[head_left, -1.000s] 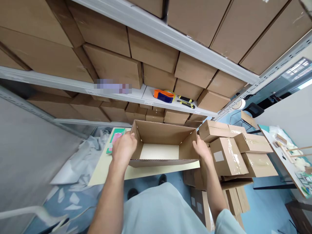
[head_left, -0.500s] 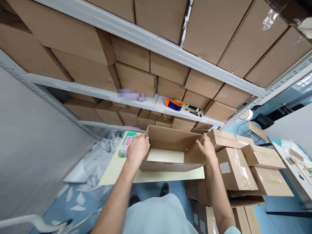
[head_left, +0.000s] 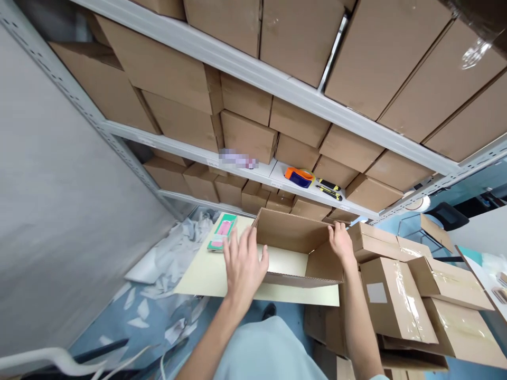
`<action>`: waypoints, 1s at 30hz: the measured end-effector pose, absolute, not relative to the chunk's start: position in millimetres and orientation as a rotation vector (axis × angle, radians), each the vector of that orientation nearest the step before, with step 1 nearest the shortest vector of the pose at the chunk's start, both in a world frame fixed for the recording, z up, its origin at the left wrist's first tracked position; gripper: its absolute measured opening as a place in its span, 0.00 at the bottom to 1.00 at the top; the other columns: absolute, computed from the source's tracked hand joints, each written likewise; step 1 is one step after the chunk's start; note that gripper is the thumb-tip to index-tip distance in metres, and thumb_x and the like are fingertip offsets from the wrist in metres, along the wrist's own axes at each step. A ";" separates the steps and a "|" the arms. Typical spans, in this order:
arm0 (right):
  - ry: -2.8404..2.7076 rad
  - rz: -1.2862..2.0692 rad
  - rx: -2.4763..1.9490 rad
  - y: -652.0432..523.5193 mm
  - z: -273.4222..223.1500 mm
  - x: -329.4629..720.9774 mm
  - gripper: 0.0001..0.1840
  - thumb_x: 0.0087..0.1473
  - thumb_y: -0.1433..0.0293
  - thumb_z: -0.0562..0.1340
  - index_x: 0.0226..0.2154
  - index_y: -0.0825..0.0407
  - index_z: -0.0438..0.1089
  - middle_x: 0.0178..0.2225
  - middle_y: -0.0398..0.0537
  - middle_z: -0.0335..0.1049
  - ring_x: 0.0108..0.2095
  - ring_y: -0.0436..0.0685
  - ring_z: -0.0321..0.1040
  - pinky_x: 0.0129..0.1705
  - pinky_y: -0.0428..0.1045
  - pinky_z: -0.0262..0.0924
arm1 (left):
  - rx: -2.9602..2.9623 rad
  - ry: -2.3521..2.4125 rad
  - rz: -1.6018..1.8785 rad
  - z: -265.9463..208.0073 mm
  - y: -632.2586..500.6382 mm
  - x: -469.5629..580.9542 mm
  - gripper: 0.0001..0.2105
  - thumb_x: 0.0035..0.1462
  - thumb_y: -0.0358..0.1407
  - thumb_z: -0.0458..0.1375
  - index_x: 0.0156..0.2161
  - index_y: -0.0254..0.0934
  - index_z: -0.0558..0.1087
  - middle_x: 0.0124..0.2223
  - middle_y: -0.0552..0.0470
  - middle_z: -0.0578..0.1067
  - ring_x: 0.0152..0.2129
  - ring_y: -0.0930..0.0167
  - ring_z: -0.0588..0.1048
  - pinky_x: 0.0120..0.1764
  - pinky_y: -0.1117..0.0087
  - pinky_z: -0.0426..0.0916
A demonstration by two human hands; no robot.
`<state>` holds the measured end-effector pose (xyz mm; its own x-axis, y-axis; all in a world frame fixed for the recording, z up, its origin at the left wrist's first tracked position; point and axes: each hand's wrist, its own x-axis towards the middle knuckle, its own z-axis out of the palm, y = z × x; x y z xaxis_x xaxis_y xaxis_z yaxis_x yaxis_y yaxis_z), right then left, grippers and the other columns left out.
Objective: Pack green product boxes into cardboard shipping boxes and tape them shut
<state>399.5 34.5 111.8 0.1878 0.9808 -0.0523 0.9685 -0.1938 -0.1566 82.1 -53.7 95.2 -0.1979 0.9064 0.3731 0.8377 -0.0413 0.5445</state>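
An open-topped cardboard box (head_left: 295,232) stands on a pale yellow board (head_left: 196,277). A pale surface shows inside at the bottom; whether it is the box's floor or the board beneath, I cannot tell. At the box's right end, my right hand (head_left: 341,244) has its fingers closed over the top edge. My left hand (head_left: 243,266) is open by the left end, fingers spread and holding nothing. A green and pink packet (head_left: 223,232) lies on the board, left of the box and just beyond my left fingers.
Shelving ahead is packed with cardboard boxes (head_left: 247,134). An orange and blue tape dispenser (head_left: 300,177) and yellow-black utility knives (head_left: 328,188) lie on its middle shelf. Closed cartons (head_left: 396,298) are stacked at my right. Crumpled white sheeting (head_left: 174,253) lies at left, near a grey wall (head_left: 79,200).
My left hand has let go of the box's left edge and opened, moving slightly toward me. My right hand stays on the right edge. The view has shifted left.
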 end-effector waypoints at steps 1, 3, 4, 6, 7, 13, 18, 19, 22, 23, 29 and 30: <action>-1.925 0.208 -2.370 34.5 112.5 398.8 0.25 0.80 0.57 0.47 0.65 0.54 0.67 0.62 0.66 0.68 0.58 0.70 0.75 0.53 0.57 0.69 | 1.845 2.187 1.084 94.1 -60.8 82.8 0.31 0.68 0.38 0.58 0.73 0.30 0.66 0.73 0.24 0.67 0.76 0.38 0.56 0.73 0.29 0.51; -1.908 0.196 -2.407 34.0 114.6 397.1 0.26 0.81 0.55 0.46 0.62 0.53 0.68 0.60 0.64 0.68 0.54 0.68 0.77 0.49 0.56 0.68 | 1.710 2.281 1.116 89.9 -72.1 81.8 0.37 0.65 0.37 0.60 0.76 0.30 0.59 0.76 0.23 0.61 0.76 0.36 0.54 0.72 0.27 0.51; -1.901 0.191 -2.423 33.8 115.7 396.2 0.26 0.81 0.54 0.46 0.60 0.53 0.69 0.59 0.63 0.69 0.53 0.67 0.78 0.48 0.55 0.68 | 1.651 2.282 1.139 86.3 -76.4 80.6 0.39 0.64 0.37 0.61 0.77 0.31 0.57 0.76 0.23 0.61 0.76 0.37 0.56 0.71 0.27 0.53; -1.888 0.178 -2.454 33.9 117.8 394.8 0.26 0.81 0.53 0.46 0.57 0.53 0.70 0.57 0.61 0.70 0.51 0.67 0.78 0.46 0.54 0.67 | 1.541 2.206 1.220 76.6 -82.9 78.5 0.40 0.62 0.36 0.62 0.77 0.32 0.56 0.72 0.26 0.63 0.72 0.40 0.62 0.69 0.32 0.61; -1.885 0.171 -2.469 34.6 118.7 394.5 0.25 0.81 0.53 0.47 0.57 0.52 0.70 0.56 0.61 0.70 0.51 0.67 0.78 0.46 0.53 0.66 | 1.491 2.158 1.268 71.3 -85.4 77.9 0.40 0.62 0.35 0.61 0.77 0.33 0.56 0.69 0.28 0.65 0.70 0.42 0.65 0.68 0.36 0.65; -2.055 0.196 -2.417 51.0 125.5 411.3 0.24 0.80 0.52 0.49 0.51 0.50 0.73 0.54 0.61 0.74 0.48 0.66 0.79 0.46 0.53 0.65 | 1.626 1.883 1.316 54.3 -89.3 68.4 0.29 0.64 0.29 0.53 0.69 0.42 0.71 0.59 0.41 0.78 0.57 0.55 0.77 0.60 0.52 0.74; -2.271 0.423 -2.066 69.2 129.6 440.4 0.25 0.75 0.48 0.54 0.37 0.47 0.75 0.39 0.53 0.80 0.44 0.66 0.79 0.46 0.54 0.66 | 1.827 1.684 1.089 60.4 -79.1 50.5 0.19 0.70 0.38 0.54 0.59 0.44 0.82 0.53 0.49 0.86 0.49 0.60 0.83 0.53 0.60 0.78; -2.248 0.482 -2.010 70.6 128.2 444.5 0.26 0.73 0.46 0.56 0.37 0.47 0.76 0.39 0.53 0.82 0.43 0.66 0.79 0.47 0.55 0.67 | 1.850 1.657 1.040 62.7 -76.5 48.4 0.18 0.71 0.41 0.54 0.57 0.45 0.83 0.53 0.50 0.86 0.49 0.60 0.84 0.53 0.61 0.78; -2.022 0.530 -1.949 65.6 118.1 453.1 0.28 0.64 0.41 0.64 0.44 0.46 0.80 0.46 0.55 0.85 0.47 0.69 0.81 0.50 0.58 0.70 | 1.878 1.603 0.926 68.8 -69.7 45.9 0.18 0.72 0.45 0.54 0.55 0.46 0.84 0.55 0.52 0.87 0.48 0.61 0.86 0.53 0.63 0.79; -1.931 0.512 -1.952 60.6 113.4 455.5 0.31 0.61 0.39 0.65 0.48 0.47 0.80 0.48 0.56 0.85 0.48 0.70 0.81 0.51 0.59 0.71 | 1.878 1.595 0.903 70.1 -68.0 45.9 0.18 0.71 0.44 0.54 0.55 0.47 0.84 0.55 0.53 0.87 0.46 0.62 0.86 0.52 0.63 0.80; -1.662 0.376 -1.877 23.2 95.9 467.0 0.42 0.57 0.31 0.62 0.51 0.50 0.81 0.51 0.61 0.84 0.45 0.69 0.80 0.53 0.62 0.73 | 1.882 1.672 1.041 66.7 -73.3 54.9 0.19 0.62 0.32 0.56 0.54 0.46 0.83 0.51 0.52 0.87 0.44 0.62 0.85 0.47 0.65 0.79; -1.665 0.349 -1.867 20.6 96.4 467.0 0.42 0.57 0.30 0.62 0.49 0.50 0.82 0.51 0.61 0.84 0.44 0.68 0.80 0.52 0.62 0.73 | 1.887 1.680 1.121 65.0 -76.4 58.6 0.18 0.62 0.29 0.55 0.51 0.46 0.83 0.51 0.51 0.87 0.46 0.62 0.84 0.49 0.64 0.79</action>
<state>467.0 20.6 96.4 0.1761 0.9648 0.1954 0.8052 -0.0270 -0.5924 58.6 -76.4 65.0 -0.0304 0.9501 0.3104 0.6515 -0.2167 0.7271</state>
